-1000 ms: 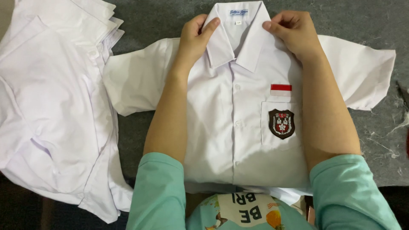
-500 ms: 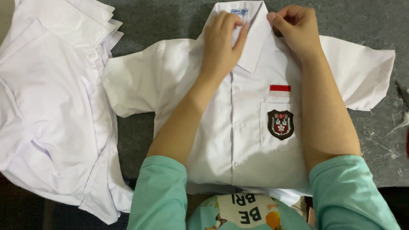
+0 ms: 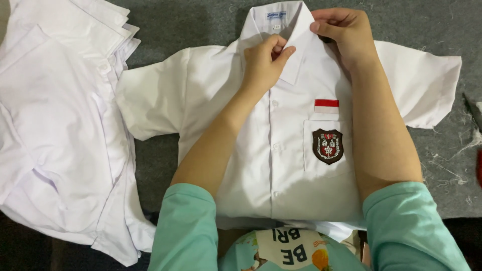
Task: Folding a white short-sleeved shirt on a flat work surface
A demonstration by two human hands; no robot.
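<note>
Two bare hands work at the collar (image 3: 296, 37) of a white short-sleeved shirt (image 3: 251, 150), seen from above. It lies face up and flat on a dark grey surface (image 3: 191, 20), collar farthest from the person, both sleeves spread out to the sides.

Near the middle of the collar, the left hand (image 3: 263, 62) has its thumb and fingers pinched together on the edge of the collar's left flap, close to the top button. At the collar's right side, the right hand (image 3: 346, 32) has its fingers curled and closed on the right flap, its knuckles facing up. Both forearms lie along the shirt front, and mint-green sleeves (image 3: 186, 226) cover the upper arms at the bottom edge of the view.

A row of white buttons (image 3: 274, 146) runs down the centre of the shirt. On its chest pocket (image 3: 326, 148) sits a dark shield-shaped badge (image 3: 328, 146), with a small red and white strip (image 3: 326, 105) just above the pocket.

To the left, touching the shirt's sleeve, lies a loose pile of more white shirts (image 3: 55, 125), rumpled and overlapping. Pale threads and bits of lint (image 3: 452, 160) are scattered on the grey surface at the right.
</note>
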